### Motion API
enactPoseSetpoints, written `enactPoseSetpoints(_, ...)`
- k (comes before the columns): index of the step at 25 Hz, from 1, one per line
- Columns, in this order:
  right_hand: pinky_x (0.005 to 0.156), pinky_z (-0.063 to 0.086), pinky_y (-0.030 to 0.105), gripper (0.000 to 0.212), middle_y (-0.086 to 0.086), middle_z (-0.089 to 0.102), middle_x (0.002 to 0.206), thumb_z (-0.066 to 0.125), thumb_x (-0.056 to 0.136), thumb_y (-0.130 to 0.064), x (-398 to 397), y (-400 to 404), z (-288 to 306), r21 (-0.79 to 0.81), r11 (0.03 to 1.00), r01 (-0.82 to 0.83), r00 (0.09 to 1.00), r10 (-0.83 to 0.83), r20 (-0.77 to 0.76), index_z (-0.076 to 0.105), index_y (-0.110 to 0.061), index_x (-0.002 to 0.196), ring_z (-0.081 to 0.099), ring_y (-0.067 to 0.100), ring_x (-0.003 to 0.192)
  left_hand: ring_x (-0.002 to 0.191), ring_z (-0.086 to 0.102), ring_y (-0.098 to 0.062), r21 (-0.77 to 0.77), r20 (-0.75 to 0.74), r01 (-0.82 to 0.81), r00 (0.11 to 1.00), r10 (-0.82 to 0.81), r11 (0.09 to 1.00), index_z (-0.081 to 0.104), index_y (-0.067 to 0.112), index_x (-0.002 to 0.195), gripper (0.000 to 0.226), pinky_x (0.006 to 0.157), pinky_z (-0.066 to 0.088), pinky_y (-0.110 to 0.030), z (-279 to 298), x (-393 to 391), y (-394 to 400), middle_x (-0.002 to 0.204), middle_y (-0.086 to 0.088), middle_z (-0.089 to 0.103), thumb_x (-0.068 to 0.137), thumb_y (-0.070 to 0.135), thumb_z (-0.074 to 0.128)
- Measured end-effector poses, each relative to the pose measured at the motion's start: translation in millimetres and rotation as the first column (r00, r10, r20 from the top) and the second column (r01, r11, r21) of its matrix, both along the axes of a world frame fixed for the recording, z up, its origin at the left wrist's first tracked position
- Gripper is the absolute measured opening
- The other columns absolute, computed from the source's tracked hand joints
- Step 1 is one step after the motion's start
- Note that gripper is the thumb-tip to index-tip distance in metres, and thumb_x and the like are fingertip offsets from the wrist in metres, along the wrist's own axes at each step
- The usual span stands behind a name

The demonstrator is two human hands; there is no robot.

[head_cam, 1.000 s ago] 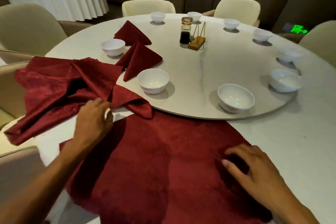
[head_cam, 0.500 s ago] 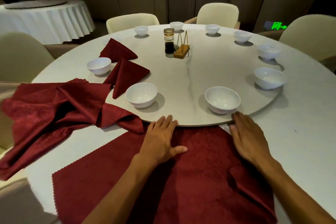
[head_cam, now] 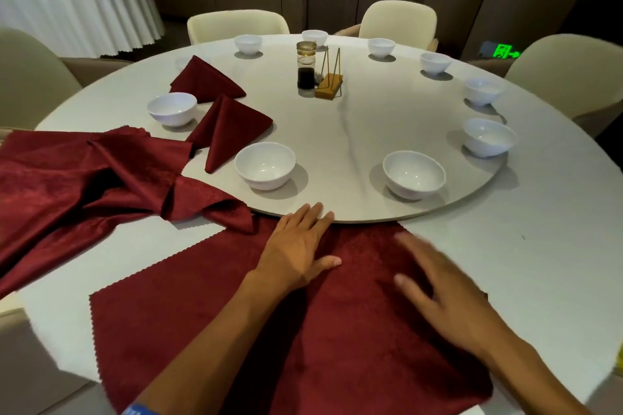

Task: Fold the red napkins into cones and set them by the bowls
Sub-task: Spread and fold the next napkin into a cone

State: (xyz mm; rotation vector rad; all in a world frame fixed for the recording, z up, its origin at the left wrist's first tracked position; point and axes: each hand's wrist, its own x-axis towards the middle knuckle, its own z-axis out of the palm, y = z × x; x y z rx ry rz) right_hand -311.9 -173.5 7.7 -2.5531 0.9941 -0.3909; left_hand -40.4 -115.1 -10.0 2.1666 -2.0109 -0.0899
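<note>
I'm flattening the spread napkin (head_cam: 236,323), left hand (head_cam: 296,246) pressing it flat-fingered, right hand (head_cam: 448,293) released above it (blurred); next, I judge, comes pinching a corner to fold.

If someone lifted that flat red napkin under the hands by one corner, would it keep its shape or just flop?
It would probably flop: the flat napkin lies limp against the table, and the napkin pile beside it sags in soft folds. Yet it likely holds a crease, since the folded cones keep sharp edges. It looks light and may slide under the left hand.
</note>
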Motion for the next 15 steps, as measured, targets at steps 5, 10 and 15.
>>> enactPoseSetpoints(5, 0.083, 0.044, 0.032, 0.026, -0.011, 0.070, 0.110, 0.070, 0.079, -0.009, -80, 12, 7, -0.152, 0.986, 0.071, 0.966, -0.106, -0.237, 0.072, -0.027, 0.098, 0.066, 0.016, 0.098, 0.151, -0.002, -0.022, 0.038, -0.005, -0.024, 1.000, 0.024, 0.999, 0.012, 0.023, 0.156, 0.084, 0.121, 0.002, -0.041, 6, -4, 3, 0.165, -0.005, 0.001, 0.092, 0.067, 0.041)
enactPoseSetpoints(10, 0.066, 0.046, 0.034, 0.021, -0.005, 0.071, 0.078, 0.048, 0.090, -0.029, -57, 5, 27, -0.264, 0.927, 0.266, 0.941, -0.309, -0.136, 0.068, -0.027, 0.086, 0.064, 0.024, 0.075, 0.115, 0.058, -0.031, -0.325, -0.075, -0.124, 0.992, 0.106, 0.937, 0.065, 0.019, 0.117, 0.029, 0.101, 0.041, -0.047, 3, -9, 45, 0.122, -0.005, 0.065, 0.096, 0.035, 0.053)
enactPoseSetpoints(15, 0.080, 0.047, 0.035, 0.035, -0.002, 0.063, 0.125, 0.041, 0.099, -0.042, 42, -18, 2, 0.008, 0.938, 0.346, 0.932, -0.343, -0.118, 0.059, -0.027, 0.124, 0.055, 0.023, 0.110, 0.116, 0.050, -0.033, -0.080, -0.112, -0.392, 0.917, 0.382, 0.916, 0.054, 0.009, 0.133, 0.040, 0.097, 0.043, -0.044, 4, 37, 71, 0.136, -0.011, 0.053, 0.096, 0.023, 0.056)
